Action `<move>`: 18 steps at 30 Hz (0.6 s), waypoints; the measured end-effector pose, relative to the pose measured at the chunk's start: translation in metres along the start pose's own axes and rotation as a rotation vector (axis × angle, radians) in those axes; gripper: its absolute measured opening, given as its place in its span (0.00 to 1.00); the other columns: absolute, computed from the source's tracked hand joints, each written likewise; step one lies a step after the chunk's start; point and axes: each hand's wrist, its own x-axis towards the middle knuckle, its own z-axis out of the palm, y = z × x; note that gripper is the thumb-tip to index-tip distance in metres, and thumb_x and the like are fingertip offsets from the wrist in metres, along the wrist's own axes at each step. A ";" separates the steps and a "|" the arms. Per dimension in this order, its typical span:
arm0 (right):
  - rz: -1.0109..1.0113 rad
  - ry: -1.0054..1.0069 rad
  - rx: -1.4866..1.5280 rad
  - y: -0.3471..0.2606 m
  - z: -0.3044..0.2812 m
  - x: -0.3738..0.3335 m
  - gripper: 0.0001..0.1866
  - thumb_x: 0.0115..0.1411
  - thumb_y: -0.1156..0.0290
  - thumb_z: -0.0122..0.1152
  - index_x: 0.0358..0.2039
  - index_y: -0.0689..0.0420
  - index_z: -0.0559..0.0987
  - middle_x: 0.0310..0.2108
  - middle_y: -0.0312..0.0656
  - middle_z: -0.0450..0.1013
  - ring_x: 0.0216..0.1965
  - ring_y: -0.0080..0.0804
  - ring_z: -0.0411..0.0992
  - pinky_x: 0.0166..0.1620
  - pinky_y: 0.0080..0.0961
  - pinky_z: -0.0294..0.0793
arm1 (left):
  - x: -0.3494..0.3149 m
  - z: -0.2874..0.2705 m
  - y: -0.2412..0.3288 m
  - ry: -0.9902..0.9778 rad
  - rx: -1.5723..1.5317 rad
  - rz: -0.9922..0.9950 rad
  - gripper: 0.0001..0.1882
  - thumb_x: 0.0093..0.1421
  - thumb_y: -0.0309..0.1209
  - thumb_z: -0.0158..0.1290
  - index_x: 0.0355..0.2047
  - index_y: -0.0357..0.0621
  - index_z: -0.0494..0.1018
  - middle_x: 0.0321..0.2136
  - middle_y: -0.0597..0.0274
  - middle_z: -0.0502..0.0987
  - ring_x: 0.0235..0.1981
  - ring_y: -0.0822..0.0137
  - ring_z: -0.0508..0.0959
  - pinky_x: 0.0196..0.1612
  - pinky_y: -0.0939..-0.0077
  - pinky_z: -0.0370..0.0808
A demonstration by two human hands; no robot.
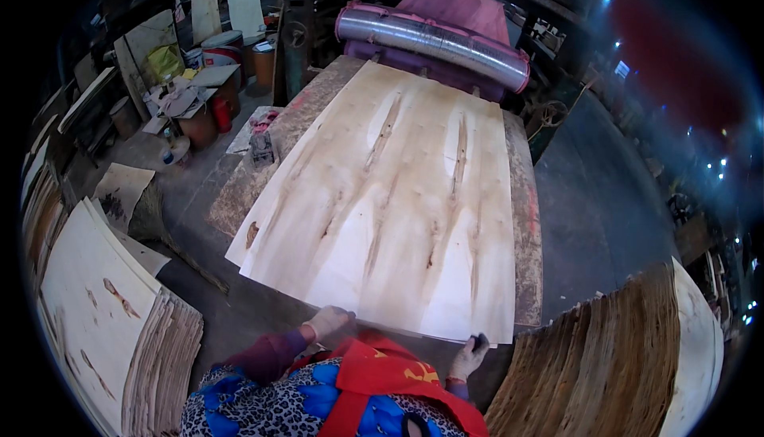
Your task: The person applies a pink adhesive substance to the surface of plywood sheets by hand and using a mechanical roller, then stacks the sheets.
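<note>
The veneer sheet (406,190) lay flat directly ahead of both hands, pale tan with whitish tapering patches and long dark knots and streaks, its near edge at the fingertips and its far end just short of a metallic roller (434,43). The gloved left hand (329,323) was narrow, fingers curled at the near edge, while the gloved right hand (465,360) was partly closed, dark-tipped fingers bent at the near right corner; whether either gripped the sheet could not be told. Veneer stacks stood outward of the left hand (163,357) and right hand (589,357).
</note>
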 end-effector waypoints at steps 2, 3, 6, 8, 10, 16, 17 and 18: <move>-0.286 -0.135 -0.273 -0.014 0.026 0.004 0.18 0.54 0.72 0.50 0.45 0.64 0.67 0.42 0.48 0.67 0.46 0.38 0.64 0.48 0.28 0.64 | -0.001 -0.022 0.006 0.127 -0.029 0.031 0.17 0.57 0.40 0.46 0.27 0.36 0.72 0.24 0.56 0.76 0.26 0.67 0.76 0.32 0.71 0.72; -0.423 -0.200 -0.418 -0.016 0.035 0.006 0.19 0.54 0.71 0.51 0.46 0.64 0.67 0.44 0.50 0.66 0.49 0.40 0.63 0.50 0.31 0.63 | -0.001 -0.033 0.019 0.218 -0.154 -0.028 0.16 0.57 0.40 0.47 0.26 0.36 0.72 0.22 0.56 0.76 0.23 0.67 0.75 0.29 0.71 0.72; -0.254 -0.607 -0.705 -0.002 0.066 0.013 0.26 0.52 0.57 0.51 0.48 0.59 0.68 0.52 0.52 0.60 0.56 0.46 0.55 0.57 0.39 0.51 | 0.015 -0.069 0.024 0.472 -0.391 -0.050 0.13 0.56 0.35 0.48 0.23 0.37 0.69 0.16 0.57 0.74 0.15 0.67 0.73 0.20 0.76 0.71; -0.322 -0.673 -0.917 0.000 0.071 0.009 0.28 0.51 0.54 0.51 0.49 0.57 0.67 0.54 0.51 0.58 0.58 0.46 0.53 0.57 0.41 0.50 | 0.027 -0.092 0.006 0.552 -0.417 -0.052 0.12 0.56 0.36 0.48 0.23 0.39 0.69 0.15 0.58 0.73 0.13 0.69 0.72 0.17 0.77 0.70; -0.355 -0.714 -1.009 0.002 0.074 0.006 0.31 0.49 0.52 0.53 0.51 0.56 0.65 0.57 0.51 0.54 0.59 0.46 0.49 0.58 0.44 0.49 | 0.037 -0.107 -0.009 0.585 -0.458 -0.072 0.13 0.57 0.38 0.47 0.23 0.40 0.68 0.14 0.58 0.73 0.11 0.70 0.71 0.14 0.78 0.67; -0.376 -0.718 -1.004 -0.007 0.073 0.002 0.32 0.48 0.55 0.55 0.51 0.59 0.64 0.56 0.55 0.55 0.58 0.47 0.51 0.58 0.39 0.51 | 0.049 -0.111 -0.030 0.574 -0.365 -0.117 0.12 0.58 0.37 0.43 0.26 0.41 0.68 0.14 0.58 0.73 0.10 0.71 0.70 0.13 0.77 0.67; -0.370 -0.714 -1.000 -0.008 0.073 0.002 0.33 0.48 0.55 0.55 0.52 0.59 0.63 0.56 0.55 0.55 0.58 0.47 0.51 0.58 0.39 0.51 | 0.050 -0.110 -0.030 0.571 -0.376 -0.113 0.12 0.58 0.36 0.44 0.26 0.40 0.68 0.14 0.58 0.73 0.11 0.70 0.71 0.14 0.77 0.67; -0.364 -0.711 -0.996 -0.008 0.071 0.002 0.34 0.47 0.55 0.56 0.52 0.60 0.63 0.56 0.55 0.54 0.58 0.47 0.51 0.58 0.39 0.50 | 0.050 -0.109 -0.029 0.568 -0.387 -0.110 0.11 0.58 0.35 0.44 0.26 0.39 0.68 0.15 0.58 0.73 0.12 0.69 0.72 0.15 0.77 0.68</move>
